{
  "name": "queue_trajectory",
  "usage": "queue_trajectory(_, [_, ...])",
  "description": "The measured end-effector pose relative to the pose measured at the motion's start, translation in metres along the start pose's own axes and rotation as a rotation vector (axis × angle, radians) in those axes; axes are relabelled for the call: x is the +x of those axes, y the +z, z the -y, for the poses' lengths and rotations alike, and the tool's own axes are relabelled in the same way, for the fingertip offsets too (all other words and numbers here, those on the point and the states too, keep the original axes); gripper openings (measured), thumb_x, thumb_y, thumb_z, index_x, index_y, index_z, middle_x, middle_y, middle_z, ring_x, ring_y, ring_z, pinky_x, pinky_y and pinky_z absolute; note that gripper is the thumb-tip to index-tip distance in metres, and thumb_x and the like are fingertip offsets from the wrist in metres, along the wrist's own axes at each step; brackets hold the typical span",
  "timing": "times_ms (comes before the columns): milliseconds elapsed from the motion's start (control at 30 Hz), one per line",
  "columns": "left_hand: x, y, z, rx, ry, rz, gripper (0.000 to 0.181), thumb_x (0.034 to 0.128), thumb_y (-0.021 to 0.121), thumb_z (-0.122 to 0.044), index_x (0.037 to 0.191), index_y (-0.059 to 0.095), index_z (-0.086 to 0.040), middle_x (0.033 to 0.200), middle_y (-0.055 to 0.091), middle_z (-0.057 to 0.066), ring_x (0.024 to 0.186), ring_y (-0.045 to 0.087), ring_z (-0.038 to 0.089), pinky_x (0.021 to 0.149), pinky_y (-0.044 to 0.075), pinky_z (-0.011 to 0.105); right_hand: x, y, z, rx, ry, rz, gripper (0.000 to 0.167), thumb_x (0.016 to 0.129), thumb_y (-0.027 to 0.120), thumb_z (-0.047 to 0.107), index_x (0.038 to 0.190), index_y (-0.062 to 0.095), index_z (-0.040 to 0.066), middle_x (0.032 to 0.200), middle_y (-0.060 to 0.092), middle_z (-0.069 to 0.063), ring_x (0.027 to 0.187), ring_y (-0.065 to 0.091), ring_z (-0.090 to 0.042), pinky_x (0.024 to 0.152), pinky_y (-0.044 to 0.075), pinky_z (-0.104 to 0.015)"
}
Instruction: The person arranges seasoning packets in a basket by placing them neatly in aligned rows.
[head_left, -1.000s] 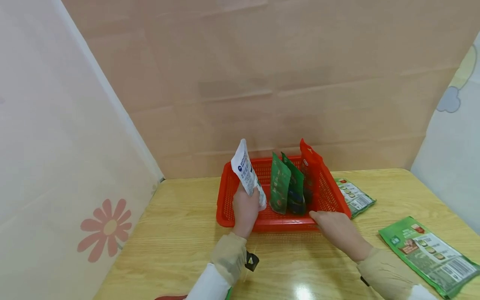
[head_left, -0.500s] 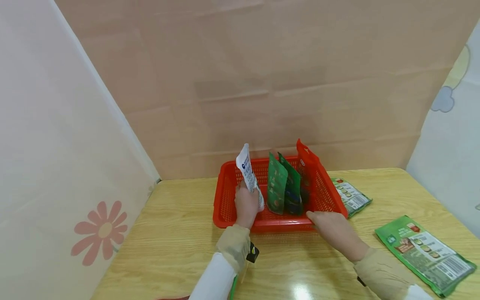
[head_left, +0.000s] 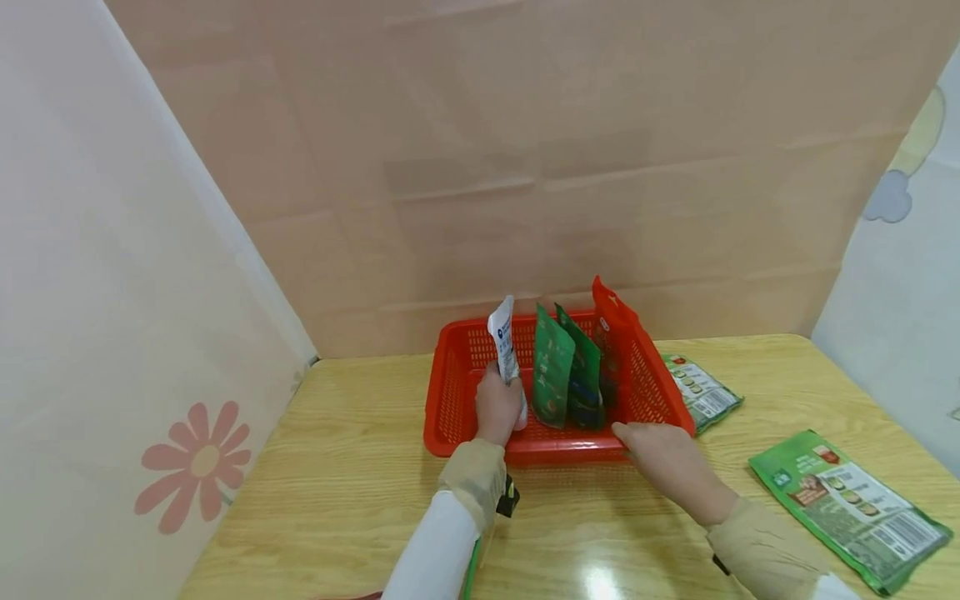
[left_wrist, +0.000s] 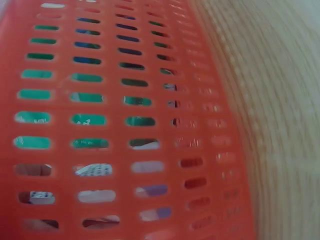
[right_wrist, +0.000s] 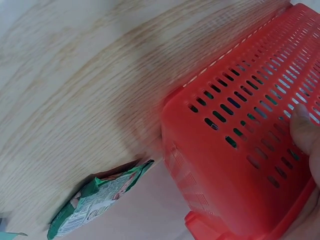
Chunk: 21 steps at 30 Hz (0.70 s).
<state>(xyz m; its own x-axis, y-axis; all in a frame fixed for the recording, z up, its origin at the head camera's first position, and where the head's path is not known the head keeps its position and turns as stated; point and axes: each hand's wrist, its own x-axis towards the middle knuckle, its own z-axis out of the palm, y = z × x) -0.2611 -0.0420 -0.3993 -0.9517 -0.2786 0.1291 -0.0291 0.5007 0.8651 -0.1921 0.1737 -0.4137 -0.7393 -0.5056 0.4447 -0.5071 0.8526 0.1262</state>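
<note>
In the head view my left hand (head_left: 498, 406) holds a white printed pouch (head_left: 504, 340) inside the red plastic basket (head_left: 480, 452), near its left end. The pouch stands on edge, leaning a little left at the top. To its right stand two green pouches (head_left: 553, 367), side by side, and a red pouch (head_left: 617, 337) by the right wall. My right hand (head_left: 675, 467) grips the basket's front rim near the right corner. In the right wrist view its thumb (right_wrist: 304, 131) presses the slotted wall. The left wrist view shows mostly the basket's slotted wall (left_wrist: 110, 132).
A green and white pouch (head_left: 851, 508) lies flat on the wooden table (head_left: 360, 467) at the right. Another flat pouch (head_left: 701, 392) lies just behind the basket's right side. A brown papered wall (head_left: 465, 167) rises behind the table. Something red and green pokes in at the bottom edge.
My left hand has moved slightly right and lowered the white pouch further into the basket, turning it more edge-on. The right hand keeps its grip on the rim. The head view has shifted slightly.
</note>
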Motion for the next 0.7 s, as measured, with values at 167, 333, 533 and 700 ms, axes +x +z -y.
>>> queue_trajectory(167, [0.0019,-0.0006,0.0015,-0.048,-0.024,0.072,0.035,0.0928,0.05,-0.005,0.126,0.05,0.004,0.114,0.064,0.027,0.1,0.065,0.038,0.084,0.054,0.048,0.001,-0.0015,-0.0006,0.002,0.001,0.002,0.026,0.071,0.077,0.002,0.075,0.055,0.015,0.056,0.052,0.005,0.049,0.048,-0.011,0.043,0.035,-0.023])
queue_trajectory(333, [0.0034,-0.0007,0.0015,-0.043,-0.048,0.092,0.039,0.0952,0.044,-0.006,0.134,0.047,-0.002,0.123,0.062,0.024,0.104,0.063,0.036,0.084,0.054,0.046,0.0014,-0.0014,-0.0011,0.0,-0.005,-0.005,0.028,0.07,0.079,0.005,0.075,0.053,0.015,0.056,0.051,0.005,0.049,0.047,-0.011,0.043,0.035,-0.024])
queue_trajectory(533, [0.0035,-0.0008,-0.0013,-0.034,-0.072,0.086,0.041,0.0963,0.045,-0.006,0.137,0.043,-0.002,0.127,0.06,0.024,0.106,0.063,0.038,0.084,0.054,0.047,0.0004,0.0007,-0.0013,-0.003,0.002,-0.01,0.028,0.068,0.081,0.004,0.076,0.055,0.015,0.057,0.053,0.005,0.049,0.047,-0.011,0.043,0.036,-0.024])
queue_trajectory(700, [0.0043,-0.0005,-0.0034,0.002,-0.102,0.052,0.042,0.0961,0.046,-0.006,0.138,0.044,-0.003,0.125,0.061,0.023,0.102,0.064,0.037,0.082,0.054,0.047,0.0002,0.0005,-0.0013,0.007,0.01,0.019,0.026,0.071,0.078,0.003,0.076,0.055,0.015,0.056,0.052,0.005,0.049,0.047,-0.01,0.043,0.036,-0.024])
